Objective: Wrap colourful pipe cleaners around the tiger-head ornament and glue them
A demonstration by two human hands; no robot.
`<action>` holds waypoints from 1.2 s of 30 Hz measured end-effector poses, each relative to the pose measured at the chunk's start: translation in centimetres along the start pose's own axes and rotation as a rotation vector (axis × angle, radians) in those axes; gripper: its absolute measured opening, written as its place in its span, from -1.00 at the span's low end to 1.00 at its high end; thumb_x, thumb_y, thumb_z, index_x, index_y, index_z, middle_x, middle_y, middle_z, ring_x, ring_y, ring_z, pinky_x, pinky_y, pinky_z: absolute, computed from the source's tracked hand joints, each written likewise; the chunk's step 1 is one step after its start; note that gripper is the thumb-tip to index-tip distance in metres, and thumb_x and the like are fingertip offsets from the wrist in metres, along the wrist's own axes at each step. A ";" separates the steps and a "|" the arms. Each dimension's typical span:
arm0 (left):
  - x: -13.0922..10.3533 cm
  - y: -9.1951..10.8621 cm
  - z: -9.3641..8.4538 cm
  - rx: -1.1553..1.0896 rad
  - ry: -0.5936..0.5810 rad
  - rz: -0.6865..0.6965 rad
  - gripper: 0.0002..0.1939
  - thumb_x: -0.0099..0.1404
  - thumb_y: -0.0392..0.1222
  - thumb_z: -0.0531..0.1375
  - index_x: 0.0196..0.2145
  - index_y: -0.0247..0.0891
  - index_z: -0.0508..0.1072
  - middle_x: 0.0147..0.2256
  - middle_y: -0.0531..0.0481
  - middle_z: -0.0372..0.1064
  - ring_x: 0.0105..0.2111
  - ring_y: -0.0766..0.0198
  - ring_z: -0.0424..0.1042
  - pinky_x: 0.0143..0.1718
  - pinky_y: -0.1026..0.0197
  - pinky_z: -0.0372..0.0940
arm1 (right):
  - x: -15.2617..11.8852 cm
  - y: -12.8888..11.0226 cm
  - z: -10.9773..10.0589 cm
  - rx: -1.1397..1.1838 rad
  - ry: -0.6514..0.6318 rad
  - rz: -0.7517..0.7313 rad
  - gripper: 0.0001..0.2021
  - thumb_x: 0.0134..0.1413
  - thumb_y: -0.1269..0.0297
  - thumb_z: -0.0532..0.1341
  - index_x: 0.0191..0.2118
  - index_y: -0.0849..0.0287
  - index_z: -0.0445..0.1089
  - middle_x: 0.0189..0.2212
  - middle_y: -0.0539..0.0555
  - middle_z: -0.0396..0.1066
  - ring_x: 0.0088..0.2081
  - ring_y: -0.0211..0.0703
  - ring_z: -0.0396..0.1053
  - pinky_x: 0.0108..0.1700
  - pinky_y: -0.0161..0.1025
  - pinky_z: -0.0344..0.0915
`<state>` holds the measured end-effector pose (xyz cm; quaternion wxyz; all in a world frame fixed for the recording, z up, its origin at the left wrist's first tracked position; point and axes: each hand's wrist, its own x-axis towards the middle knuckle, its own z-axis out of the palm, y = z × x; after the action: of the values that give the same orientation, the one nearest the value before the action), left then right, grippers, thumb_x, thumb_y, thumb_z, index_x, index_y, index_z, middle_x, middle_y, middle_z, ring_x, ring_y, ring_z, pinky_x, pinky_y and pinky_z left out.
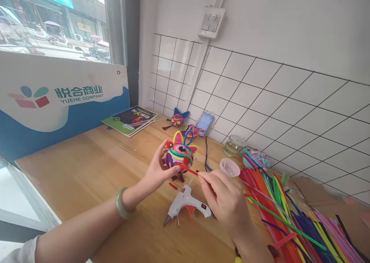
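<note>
My left hand (160, 162) holds up a round, many-coloured pipe-cleaner animal head (180, 155) with pink and yellow ears, a blue loop on top, red pompoms and a dark tassel below. Between the fingertips of my right hand (224, 195) is a red pipe cleaner (189, 169). Its far end meets the lower front of the animal head, by my left thumb. Beneath both hands a white hot glue gun (186, 202) rests on its wire stand, a red light lit on its body. A short red pipe-cleaner piece (173, 186) lies beside it.
Bundles of coloured pipe cleaners (268, 201) cover the right side. Behind stand a pink bowl (229, 167), a glass jar (234, 145), a phone (205, 123) and another finished animal head (177, 118). A booklet (130, 120) lies at the back left, near the window.
</note>
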<state>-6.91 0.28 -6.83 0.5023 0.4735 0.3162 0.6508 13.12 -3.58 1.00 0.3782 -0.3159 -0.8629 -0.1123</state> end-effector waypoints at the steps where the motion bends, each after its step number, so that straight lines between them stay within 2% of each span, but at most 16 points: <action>1: 0.0 0.0 0.0 -0.012 -0.005 0.000 -0.02 0.05 -0.12 0.44 0.31 -0.02 0.03 0.21 -0.18 0.10 0.11 0.00 0.34 0.04 0.05 0.34 | 0.0 -0.1 0.3 0.015 -0.007 0.010 -0.89 0.28 0.48 0.14 -0.23 0.24 0.41 -0.49 0.02 0.33 -0.47 -0.23 0.29 -0.41 -0.26 0.20; 7: -0.1 0.1 0.3 -0.045 -0.022 -0.049 0.01 -0.01 -0.10 0.46 0.30 -0.11 0.07 0.21 -0.23 0.13 0.06 -0.01 0.37 -0.06 0.11 0.39 | -0.4 0.0 1.6 0.025 -0.016 0.053 -0.90 0.29 0.44 0.14 -0.25 0.21 0.40 -0.51 -0.01 0.29 -0.48 -0.24 0.28 -0.41 -0.28 0.18; 9: -0.2 0.2 0.4 -0.051 -0.060 -0.070 -0.06 0.01 -0.11 0.46 0.27 -0.15 0.12 0.18 -0.23 0.21 -0.03 0.04 0.43 -0.14 0.14 0.41 | -0.5 0.0 2.0 0.019 0.006 0.046 -0.90 0.29 0.43 0.15 -0.23 0.21 0.42 -0.51 -0.01 0.30 -0.49 -0.24 0.30 -0.41 -0.29 0.20; 12: -0.3 0.4 0.5 -0.091 -0.122 -0.103 -0.14 0.07 -0.12 0.43 0.24 -0.19 0.15 0.03 -0.20 0.39 -0.17 0.10 0.49 -0.29 0.18 0.42 | -0.6 -0.2 2.4 0.017 0.033 0.054 -0.89 0.28 0.45 0.14 -0.26 0.22 0.41 -0.53 0.00 0.31 -0.51 -0.24 0.31 -0.44 -0.30 0.23; 15: -0.4 0.7 0.7 -0.100 -0.129 -0.106 -0.19 0.07 -0.14 0.43 0.21 -0.24 0.20 -0.06 -0.17 0.47 -0.12 0.06 0.49 -0.20 0.14 0.41 | -0.5 -0.3 2.5 0.027 0.043 0.067 -0.88 0.26 0.48 0.13 -0.29 0.20 0.39 -0.51 0.03 0.36 -0.47 -0.22 0.37 -0.41 -0.29 0.32; 20: -0.2 0.9 0.8 -0.080 -0.114 -0.111 -0.30 0.04 -0.12 0.44 0.11 -0.27 0.33 -0.02 -0.20 0.48 -0.06 0.02 0.48 -0.04 0.05 0.37 | -0.1 -0.2 2.5 0.037 0.042 0.035 -0.85 0.24 0.51 0.11 -0.27 0.16 0.39 -0.37 0.10 0.50 -0.30 -0.15 0.49 -0.23 -0.20 0.45; 25: -0.2 0.7 0.5 -0.108 -0.106 -0.121 -0.27 0.03 -0.08 0.44 0.13 -0.25 0.33 -0.03 -0.20 0.50 -0.04 -0.01 0.47 0.01 0.00 0.34 | 0.0 -0.2 2.1 0.022 0.020 0.021 -0.84 0.23 0.53 0.12 -0.28 0.16 0.39 -0.40 0.09 0.50 -0.34 -0.15 0.50 -0.28 -0.23 0.44; 28: -0.3 0.6 0.3 -0.112 -0.113 -0.132 -0.34 0.12 -0.01 0.38 0.14 -0.22 0.36 -0.02 -0.17 0.49 -0.03 -0.02 0.47 -0.05 0.04 0.38 | 0.0 -0.3 1.9 0.019 0.003 0.024 -0.84 0.23 0.53 0.12 -0.28 0.17 0.40 -0.39 0.09 0.50 -0.33 -0.15 0.50 -0.28 -0.24 0.43; 32: -0.4 0.8 0.2 -0.096 -0.080 -0.191 -0.36 0.18 0.09 0.31 0.16 -0.21 0.36 -0.07 -0.16 0.52 -0.14 0.02 0.51 -0.23 0.11 0.42 | -0.1 -0.4 1.9 0.019 -0.013 0.016 -0.85 0.25 0.51 0.12 -0.30 0.19 0.39 -0.39 0.10 0.49 -0.33 -0.15 0.49 -0.28 -0.24 0.42; 36: -0.4 1.1 0.4 -0.132 -0.078 -0.189 -0.37 0.17 0.06 0.34 0.14 -0.23 0.38 -0.10 -0.15 0.54 -0.17 0.04 0.54 -0.19 0.09 0.43 | -0.1 -0.5 1.9 0.014 -0.025 0.014 -0.83 0.26 0.52 0.10 -0.32 0.19 0.39 -0.41 0.09 0.49 -0.36 -0.16 0.49 -0.30 -0.25 0.42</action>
<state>-6.89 -0.43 -5.85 0.6033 0.4325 0.2961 0.6011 11.75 -3.17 -0.35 0.3705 -0.3205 -0.8661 -0.0998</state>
